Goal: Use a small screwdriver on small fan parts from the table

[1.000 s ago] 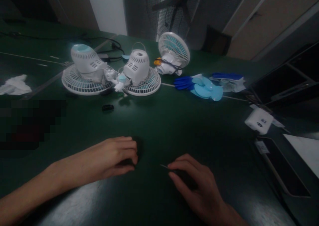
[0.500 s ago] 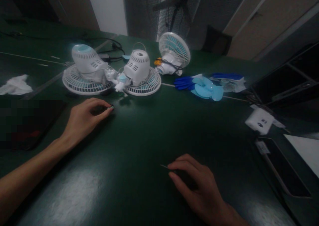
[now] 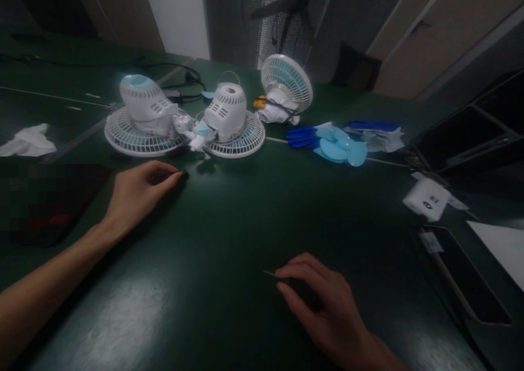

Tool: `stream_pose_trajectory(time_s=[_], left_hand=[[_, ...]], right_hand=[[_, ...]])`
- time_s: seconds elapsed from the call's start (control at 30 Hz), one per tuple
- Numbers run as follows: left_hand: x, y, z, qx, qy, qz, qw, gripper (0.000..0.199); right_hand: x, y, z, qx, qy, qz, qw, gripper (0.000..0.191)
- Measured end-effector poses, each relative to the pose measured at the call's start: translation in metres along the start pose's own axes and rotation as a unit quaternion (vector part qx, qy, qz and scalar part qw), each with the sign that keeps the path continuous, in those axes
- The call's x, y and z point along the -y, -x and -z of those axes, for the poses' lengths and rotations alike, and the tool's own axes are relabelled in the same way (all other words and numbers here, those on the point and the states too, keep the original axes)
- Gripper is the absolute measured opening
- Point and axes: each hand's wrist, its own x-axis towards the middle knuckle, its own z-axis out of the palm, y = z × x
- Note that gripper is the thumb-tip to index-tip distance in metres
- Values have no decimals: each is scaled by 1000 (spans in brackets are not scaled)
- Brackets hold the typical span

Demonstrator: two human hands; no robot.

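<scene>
On the green table, my left hand (image 3: 141,193) is closed, thumb and forefinger pinched together at its right end. Something small and dark shows at those fingertips, too small to name. Nearer to me, my right hand (image 3: 323,300) is closed around a thin metal-shafted tool (image 3: 268,273); its narrow tip points left, and the rest is hidden in the fingers and shadow. Beyond my left hand lie two white fans, a left one (image 3: 143,142) and a right one (image 3: 229,112), grilles down. A third white fan (image 3: 286,82) stands tilted behind them.
Blue gloves (image 3: 302,136) and a light blue fan blade (image 3: 341,147) lie at the back right. Rightward are a white box (image 3: 427,197) and a phone (image 3: 470,275). A white cloth (image 3: 28,141) lies far left, above a dark tray-like object (image 3: 77,196). Black cables (image 3: 180,68) run behind the fans.
My left hand has shifted very slightly, its fingertips a little higher and further left. My right hand and the tool in it stay where they were.
</scene>
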Motion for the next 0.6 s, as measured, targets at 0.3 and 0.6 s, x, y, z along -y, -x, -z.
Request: stream_pose_trajectory(time_s=[0.3,0.6], left_hand=[[10,-10,-3,0,80,64,995,38],[14,-17,-5,10,138,104,985,34]], right_hand=[[-1,-2,0,5,-3,8,1000,21],[-2,0,-1,15,3,5,1000,23]])
